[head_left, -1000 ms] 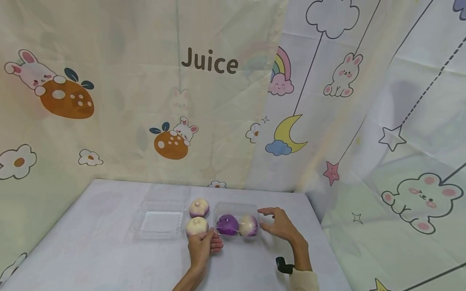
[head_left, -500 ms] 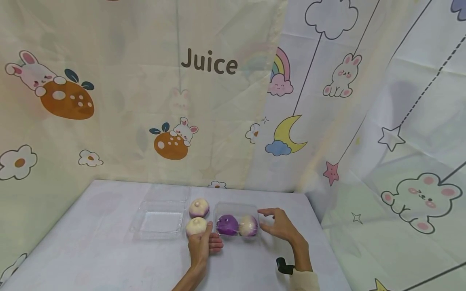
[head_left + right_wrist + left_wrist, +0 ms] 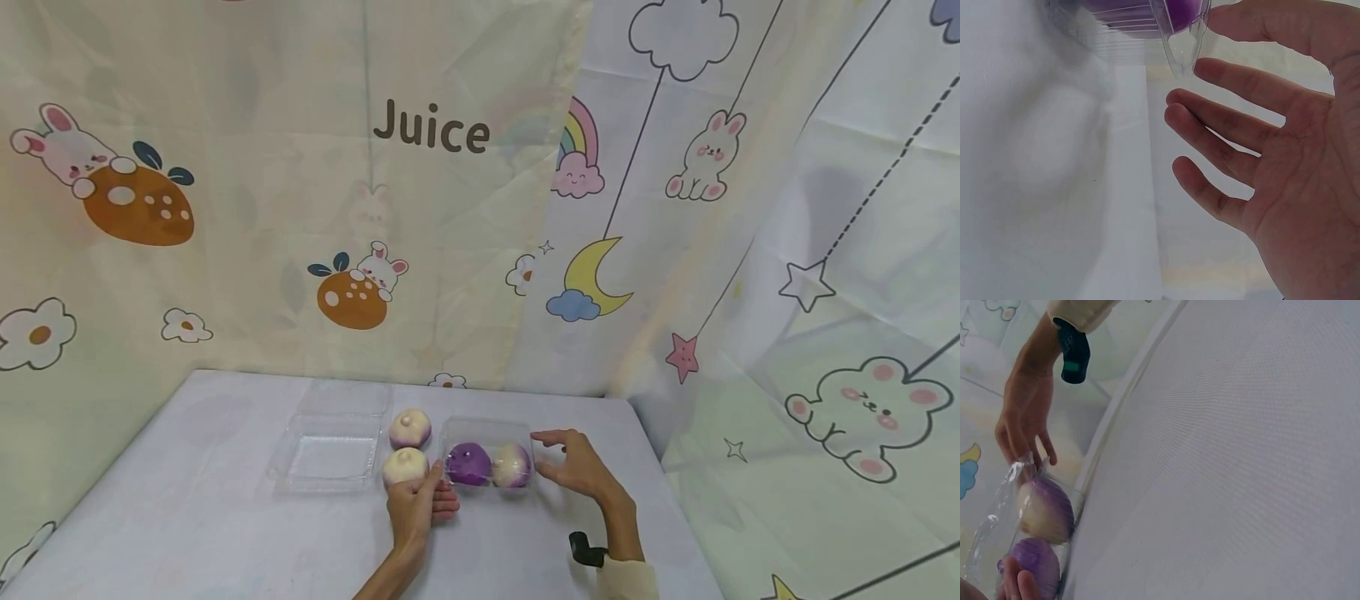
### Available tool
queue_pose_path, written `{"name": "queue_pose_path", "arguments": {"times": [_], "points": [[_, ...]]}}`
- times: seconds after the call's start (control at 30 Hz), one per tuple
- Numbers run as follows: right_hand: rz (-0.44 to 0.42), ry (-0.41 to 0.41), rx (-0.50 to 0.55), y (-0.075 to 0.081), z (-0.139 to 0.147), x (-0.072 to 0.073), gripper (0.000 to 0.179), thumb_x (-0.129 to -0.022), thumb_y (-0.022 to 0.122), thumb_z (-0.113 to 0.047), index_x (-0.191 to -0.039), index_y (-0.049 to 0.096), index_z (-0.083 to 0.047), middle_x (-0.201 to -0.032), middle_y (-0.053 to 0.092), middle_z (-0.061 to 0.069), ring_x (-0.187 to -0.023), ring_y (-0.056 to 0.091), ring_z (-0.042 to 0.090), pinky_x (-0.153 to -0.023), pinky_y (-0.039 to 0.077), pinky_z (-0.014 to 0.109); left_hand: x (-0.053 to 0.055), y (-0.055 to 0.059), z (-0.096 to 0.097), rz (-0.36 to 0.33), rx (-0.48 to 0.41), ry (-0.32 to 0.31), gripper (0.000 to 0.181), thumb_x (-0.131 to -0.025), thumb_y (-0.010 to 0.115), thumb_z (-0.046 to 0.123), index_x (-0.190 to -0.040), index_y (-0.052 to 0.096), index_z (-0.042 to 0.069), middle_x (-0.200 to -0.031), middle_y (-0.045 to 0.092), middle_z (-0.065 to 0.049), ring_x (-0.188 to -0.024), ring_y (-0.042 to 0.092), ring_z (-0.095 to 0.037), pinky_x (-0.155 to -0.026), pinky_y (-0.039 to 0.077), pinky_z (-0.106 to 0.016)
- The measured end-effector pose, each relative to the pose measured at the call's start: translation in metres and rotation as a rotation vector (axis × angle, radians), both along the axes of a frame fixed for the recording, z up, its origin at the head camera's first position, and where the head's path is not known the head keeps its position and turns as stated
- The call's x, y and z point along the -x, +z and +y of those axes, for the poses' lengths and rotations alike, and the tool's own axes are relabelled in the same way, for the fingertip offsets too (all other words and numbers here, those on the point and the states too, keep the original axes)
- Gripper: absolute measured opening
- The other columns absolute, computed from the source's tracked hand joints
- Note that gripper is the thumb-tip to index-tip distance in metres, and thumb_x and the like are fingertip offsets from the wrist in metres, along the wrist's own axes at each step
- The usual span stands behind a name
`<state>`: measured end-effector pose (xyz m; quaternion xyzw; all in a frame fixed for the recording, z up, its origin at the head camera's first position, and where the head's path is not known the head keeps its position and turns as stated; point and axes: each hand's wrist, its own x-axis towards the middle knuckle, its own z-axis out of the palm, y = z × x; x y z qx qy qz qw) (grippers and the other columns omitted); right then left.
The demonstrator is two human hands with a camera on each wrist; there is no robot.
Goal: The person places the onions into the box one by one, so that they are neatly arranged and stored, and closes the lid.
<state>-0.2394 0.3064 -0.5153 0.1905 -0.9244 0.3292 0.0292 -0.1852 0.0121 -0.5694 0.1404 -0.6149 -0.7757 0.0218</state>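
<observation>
A clear plastic clamshell box [image 3: 486, 429] stands on the white table with two round bun-like things inside, a purple one [image 3: 468, 463] and a cream-and-purple one [image 3: 512, 467]. My left hand [image 3: 412, 512] is at the box's front left corner, thumb up and fingers straight; in the left wrist view, its fingertips [image 3: 1019, 584] lie in front of the purple one. At the right side my right hand [image 3: 577, 467] has its thumb and index finger spread, their tips against or very near the clear rim. Its other fingers extend loosely [image 3: 1210, 144].
Left of the box are two more cream-and-purple round things, one behind [image 3: 410, 427] and one in front [image 3: 406, 467], the latter partly hidden by my left hand. Beyond them lies a second clear box [image 3: 333, 450], lid up, on the table [image 3: 225, 533]. Printed curtains hang behind.
My left thumb lifts upright and then lowers slightly toward the box's left edge. The right hand, the box and the round things stay in place.
</observation>
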Motion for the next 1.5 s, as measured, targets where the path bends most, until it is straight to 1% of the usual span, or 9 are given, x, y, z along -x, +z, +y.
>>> {"name": "queue_pose_path", "arguments": {"times": [0.27,0.37,0.53,0.63,0.73,0.97,1.1,1.3,1.5], "points": [[0.012,0.01,0.011,0.003,-0.001,-0.002,0.048,-0.091,0.079,-0.012,-0.136,0.073,0.001,-0.139,0.076,0.016,-0.124,0.071,0.043,-0.106,0.055,0.073,0.001,-0.002,-0.001,-0.01,0.007,-0.003,0.048,-0.107,0.071,0.032,-0.094,0.077,-0.015,-0.076,0.081,-0.018,-0.058,0.077,-0.015,-0.056,0.067,-0.029],[0.031,-0.008,0.024,0.004,-0.001,-0.004,0.045,-0.097,0.077,-0.013,-0.138,0.072,0.002,-0.138,0.076,0.017,-0.121,0.072,0.042,-0.102,0.058,0.069,0.002,-0.002,-0.001,-0.006,0.012,-0.002,0.047,-0.106,0.072,0.03,-0.094,0.078,-0.015,-0.076,0.081,-0.018,-0.057,0.077,-0.015,-0.056,0.067,-0.029],[0.04,-0.114,0.09,0.0,0.0,-0.005,0.035,-0.107,0.07,-0.014,-0.136,0.072,0.005,-0.132,0.079,0.018,-0.117,0.075,0.037,-0.092,0.065,0.044,0.001,-0.002,-0.001,-0.006,0.009,-0.002,0.043,-0.105,0.073,0.026,-0.094,0.078,-0.015,-0.075,0.08,-0.017,-0.057,0.076,-0.014,-0.057,0.067,-0.029],[-0.01,-0.188,0.149,0.001,-0.002,-0.007,0.032,-0.109,0.066,-0.017,-0.129,0.075,0.006,-0.119,0.082,0.017,-0.106,0.078,0.032,-0.085,0.064,0.03,0.001,-0.003,0.0,-0.004,0.014,-0.007,0.041,-0.105,0.073,0.024,-0.095,0.078,-0.015,-0.075,0.08,-0.015,-0.057,0.076,-0.013,-0.057,0.067,-0.029],[-0.1,-0.217,0.191,0.003,-0.003,-0.011,0.033,-0.111,0.062,-0.02,-0.122,0.077,0.008,-0.104,0.083,0.018,-0.095,0.077,0.028,-0.075,0.061,0.027,0.001,-0.004,0.001,-0.008,0.019,-0.008,0.039,-0.106,0.072,0.022,-0.095,0.078,-0.016,-0.075,0.08,-0.016,-0.057,0.076,-0.013,-0.057,0.067,-0.028],[-0.305,-0.042,0.206,0.001,0.001,-0.015,0.043,-0.115,0.054,-0.025,-0.107,0.076,0.01,-0.098,0.078,0.025,-0.086,0.072,0.024,-0.062,0.057,0.029,0.001,-0.004,0.001,-0.004,0.012,-0.004,0.039,-0.105,0.072,0.021,-0.095,0.078,-0.016,-0.074,0.08,-0.016,-0.056,0.076,-0.012,-0.056,0.067,-0.029],[-0.318,0.073,0.209,-0.022,0.015,-0.007,0.047,-0.115,0.054,-0.035,-0.098,0.077,0.003,-0.091,0.078,0.014,-0.08,0.071,0.017,-0.058,0.059,0.033,0.001,-0.005,0.001,0.01,0.008,-0.006,0.039,-0.105,0.073,0.021,-0.095,0.077,-0.017,-0.075,0.08,-0.018,-0.056,0.076,-0.013,-0.056,0.067,-0.03],[-0.299,0.195,0.211,-0.056,0.032,0.008,0.046,-0.115,0.053,-0.042,-0.103,0.081,-0.008,-0.091,0.082,0.002,-0.079,0.075,0.016,-0.056,0.059,0.032,0.001,-0.005,-0.001,0.005,0.014,-0.016,0.038,-0.107,0.07,0.019,-0.098,0.077,-0.016,-0.076,0.08,-0.017,-0.057,0.076,-0.013,-0.058,0.068,-0.029],[-0.341,0.139,0.256,-0.032,0.016,-0.011,0.047,-0.115,0.054,-0.034,-0.098,0.078,0.002,-0.088,0.081,0.014,-0.076,0.072,0.015,-0.056,0.057,0.03,0.001,-0.004,-0.002,0.017,0.01,-0.035,0.037,-0.107,0.07,0.019,-0.099,0.077,-0.016,-0.077,0.081,-0.017,-0.058,0.076,-0.012,-0.059,0.068,-0.028]]}}
